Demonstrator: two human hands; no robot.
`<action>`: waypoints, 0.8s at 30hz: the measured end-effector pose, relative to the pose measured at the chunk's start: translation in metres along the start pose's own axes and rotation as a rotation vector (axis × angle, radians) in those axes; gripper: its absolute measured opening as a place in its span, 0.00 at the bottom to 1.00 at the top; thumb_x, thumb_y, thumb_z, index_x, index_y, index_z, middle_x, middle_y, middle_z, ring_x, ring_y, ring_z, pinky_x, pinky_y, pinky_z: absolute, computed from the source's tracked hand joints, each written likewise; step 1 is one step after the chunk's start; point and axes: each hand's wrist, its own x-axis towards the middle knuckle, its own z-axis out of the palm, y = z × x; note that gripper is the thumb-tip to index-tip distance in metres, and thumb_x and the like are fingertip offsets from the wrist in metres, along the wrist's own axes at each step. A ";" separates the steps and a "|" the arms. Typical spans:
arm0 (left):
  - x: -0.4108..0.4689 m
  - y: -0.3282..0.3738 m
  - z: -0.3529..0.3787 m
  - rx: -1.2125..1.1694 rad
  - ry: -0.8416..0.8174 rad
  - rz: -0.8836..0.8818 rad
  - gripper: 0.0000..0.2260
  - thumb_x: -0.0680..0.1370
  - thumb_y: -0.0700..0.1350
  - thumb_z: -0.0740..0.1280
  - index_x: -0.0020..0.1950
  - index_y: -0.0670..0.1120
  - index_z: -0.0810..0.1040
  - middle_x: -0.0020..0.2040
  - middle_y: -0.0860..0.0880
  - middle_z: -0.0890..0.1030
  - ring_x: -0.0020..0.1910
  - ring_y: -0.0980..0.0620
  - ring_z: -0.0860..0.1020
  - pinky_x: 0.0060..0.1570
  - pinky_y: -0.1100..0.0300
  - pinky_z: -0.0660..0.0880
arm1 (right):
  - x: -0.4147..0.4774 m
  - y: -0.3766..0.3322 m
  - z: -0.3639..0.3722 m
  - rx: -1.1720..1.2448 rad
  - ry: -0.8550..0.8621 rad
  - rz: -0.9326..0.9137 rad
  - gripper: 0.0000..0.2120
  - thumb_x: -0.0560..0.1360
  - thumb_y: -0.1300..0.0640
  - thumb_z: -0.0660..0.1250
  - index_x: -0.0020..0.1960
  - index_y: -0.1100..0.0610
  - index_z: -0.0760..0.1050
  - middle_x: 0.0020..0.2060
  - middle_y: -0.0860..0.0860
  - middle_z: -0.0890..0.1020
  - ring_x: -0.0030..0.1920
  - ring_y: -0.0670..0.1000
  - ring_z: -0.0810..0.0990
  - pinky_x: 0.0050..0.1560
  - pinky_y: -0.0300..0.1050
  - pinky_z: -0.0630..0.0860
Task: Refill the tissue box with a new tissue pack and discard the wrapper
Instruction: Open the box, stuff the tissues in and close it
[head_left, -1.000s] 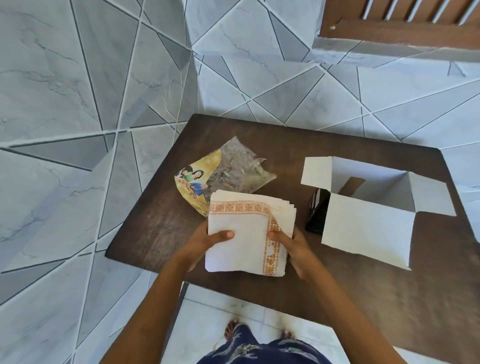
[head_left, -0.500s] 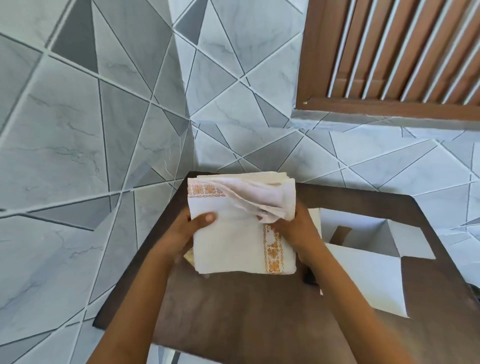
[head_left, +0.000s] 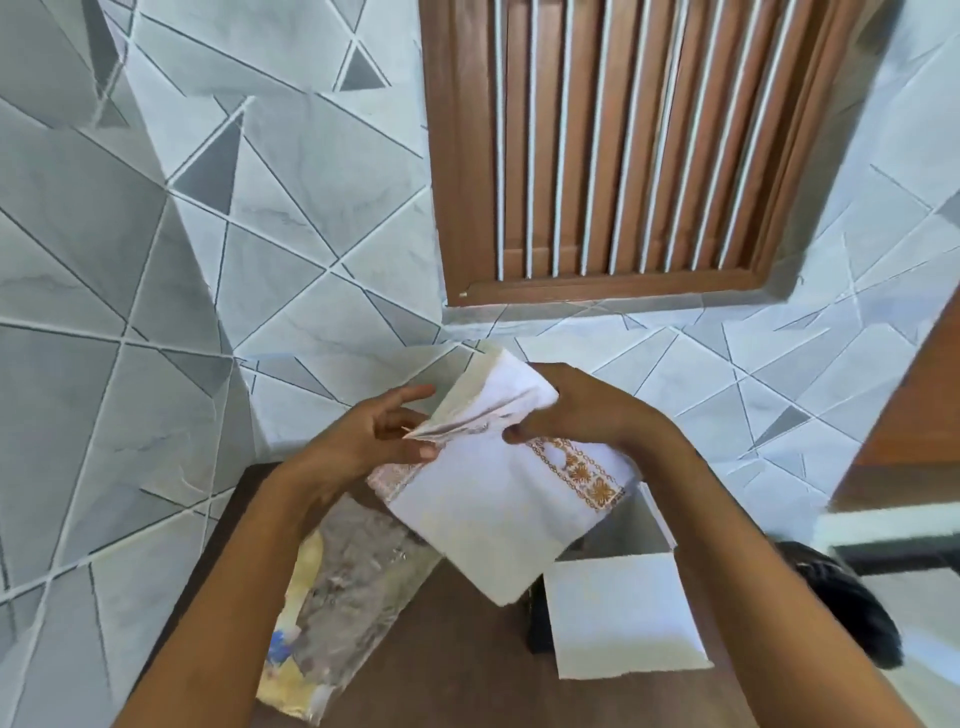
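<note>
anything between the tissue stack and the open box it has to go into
Nothing visible blocks it. Both hands hold the tissue stack in the air just above the open box, and the wrapper lies off to the left on the table.

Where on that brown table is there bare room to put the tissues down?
Bare wood shows on the table near the front edge, between the wrapper and the box. Farther back it is crowded: both hands hold the tissue stack there.
</note>
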 end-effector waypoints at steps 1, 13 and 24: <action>0.010 0.004 0.005 0.034 -0.041 -0.017 0.34 0.66 0.36 0.74 0.69 0.48 0.66 0.50 0.47 0.80 0.44 0.60 0.81 0.44 0.70 0.76 | 0.000 0.002 -0.004 -0.039 -0.015 0.007 0.15 0.66 0.57 0.74 0.50 0.48 0.75 0.49 0.46 0.81 0.48 0.47 0.79 0.52 0.45 0.74; 0.061 0.004 0.072 0.115 -0.006 -0.058 0.13 0.71 0.38 0.72 0.49 0.54 0.79 0.41 0.62 0.85 0.44 0.64 0.80 0.46 0.70 0.77 | 0.008 0.040 -0.043 -0.287 -0.100 -0.013 0.21 0.64 0.50 0.75 0.50 0.54 0.69 0.48 0.52 0.80 0.48 0.53 0.77 0.51 0.53 0.74; 0.088 -0.004 0.100 0.023 0.252 0.085 0.19 0.68 0.42 0.71 0.59 0.46 0.75 0.44 0.68 0.82 0.47 0.69 0.78 0.44 0.75 0.73 | -0.020 0.132 -0.086 0.476 0.032 0.005 0.14 0.71 0.62 0.69 0.53 0.49 0.73 0.46 0.43 0.81 0.44 0.39 0.81 0.41 0.26 0.74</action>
